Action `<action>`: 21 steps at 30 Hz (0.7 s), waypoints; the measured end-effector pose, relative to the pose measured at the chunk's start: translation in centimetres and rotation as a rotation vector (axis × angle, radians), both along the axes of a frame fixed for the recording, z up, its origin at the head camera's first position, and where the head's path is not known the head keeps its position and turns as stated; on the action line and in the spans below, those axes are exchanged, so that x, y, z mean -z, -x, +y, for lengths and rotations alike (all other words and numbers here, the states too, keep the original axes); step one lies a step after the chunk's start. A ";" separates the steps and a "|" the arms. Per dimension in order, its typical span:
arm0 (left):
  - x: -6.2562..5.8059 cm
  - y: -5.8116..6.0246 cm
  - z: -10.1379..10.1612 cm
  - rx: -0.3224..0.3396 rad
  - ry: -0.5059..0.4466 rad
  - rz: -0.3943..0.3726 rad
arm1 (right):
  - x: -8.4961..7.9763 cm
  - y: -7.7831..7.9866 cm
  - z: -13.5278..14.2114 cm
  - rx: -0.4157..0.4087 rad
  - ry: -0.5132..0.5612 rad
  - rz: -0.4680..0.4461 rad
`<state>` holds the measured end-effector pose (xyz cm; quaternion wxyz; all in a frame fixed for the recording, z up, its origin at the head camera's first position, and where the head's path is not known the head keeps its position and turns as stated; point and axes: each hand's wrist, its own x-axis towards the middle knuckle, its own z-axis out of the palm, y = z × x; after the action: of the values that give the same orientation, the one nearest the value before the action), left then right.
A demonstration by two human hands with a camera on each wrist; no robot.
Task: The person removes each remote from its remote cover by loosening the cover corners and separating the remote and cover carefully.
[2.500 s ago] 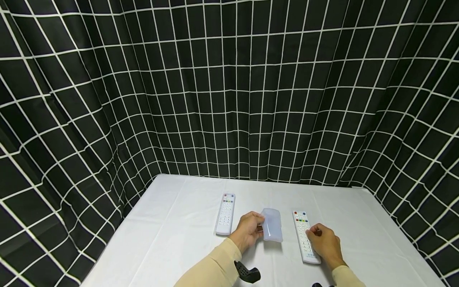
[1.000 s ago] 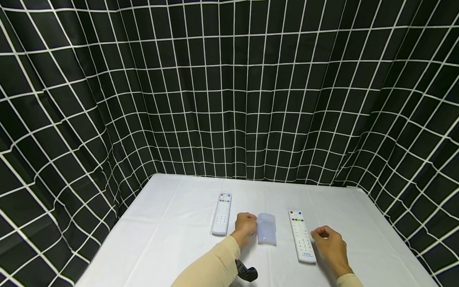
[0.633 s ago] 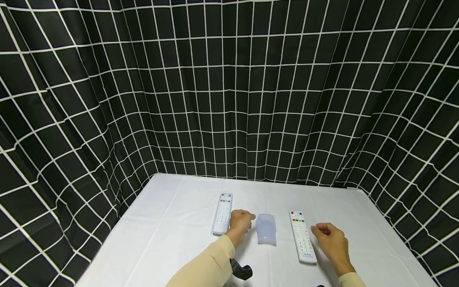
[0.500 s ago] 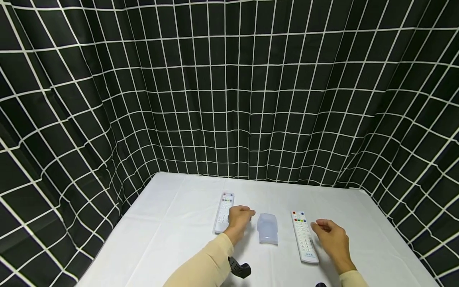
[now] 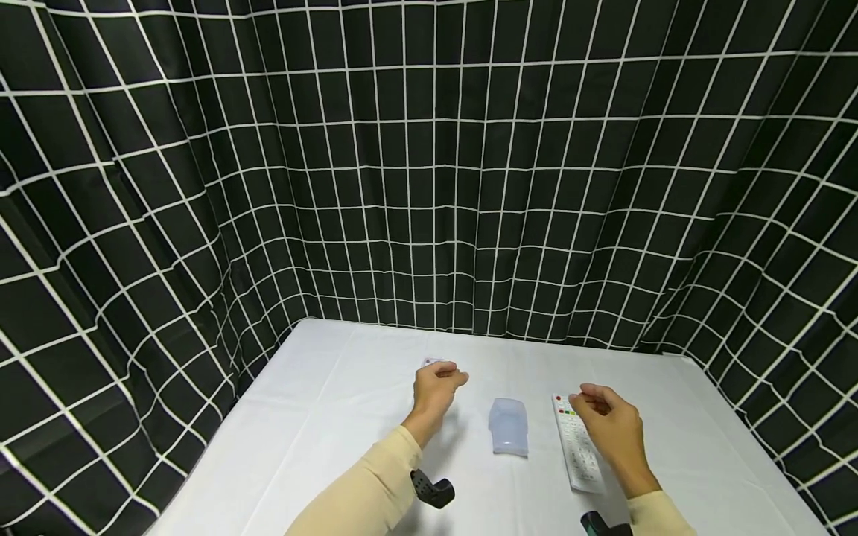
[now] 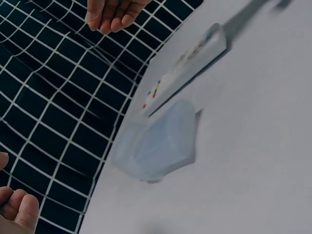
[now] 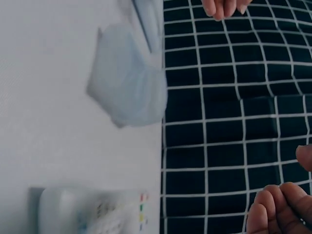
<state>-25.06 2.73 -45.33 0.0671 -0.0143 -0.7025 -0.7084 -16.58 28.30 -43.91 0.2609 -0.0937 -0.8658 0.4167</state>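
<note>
A translucent bluish plastic sleeve [image 5: 509, 426] lies on the white table between my hands; it also shows in the left wrist view [image 6: 165, 141]. My left hand [image 5: 434, 393] hovers to its left with loosely bent fingers, holding nothing. Behind that hand, most of one white remote control [image 5: 433, 362] is hidden, only its far end showing. My right hand [image 5: 613, 428] is raised over the other white remote control [image 5: 578, 450], thumb and fingers apart around nothing. That remote's coloured buttons appear in the right wrist view, where the sleeve [image 7: 126, 78] lies farther off.
A white cloth covers the table [image 5: 322, 417]. Black curtain with a white grid [image 5: 469, 186] encloses its back and sides. Black wrist devices sit under both forearms, one of them [image 5: 432, 490] beneath the left sleeve cuff.
My left hand has let go of the plastic sleeve, leaving it on the table, and has risen leftward over the left remote control. My right hand has lifted away from the right remote control.
</note>
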 end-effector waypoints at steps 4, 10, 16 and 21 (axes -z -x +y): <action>-0.4 0.0 -1.4 -0.003 -0.005 0.004 | -0.7 0.1 -0.9 -0.040 0.009 0.058; -0.6 0.1 -2.9 -0.025 -0.007 0.003 | -1.2 0.3 -1.9 -0.084 0.017 0.097; -0.9 0.3 -3.8 -0.043 -0.002 0.018 | -1.7 0.7 -3.0 -0.097 0.036 0.102; -1.0 0.3 -5.1 -0.068 -0.005 0.037 | -2.0 0.9 -4.4 -0.143 0.042 0.130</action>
<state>-25.33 -2.35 -44.37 0.1042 -0.0032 -0.6994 -0.7071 -17.49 23.89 -41.87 0.2840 -0.0102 -0.8425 0.4576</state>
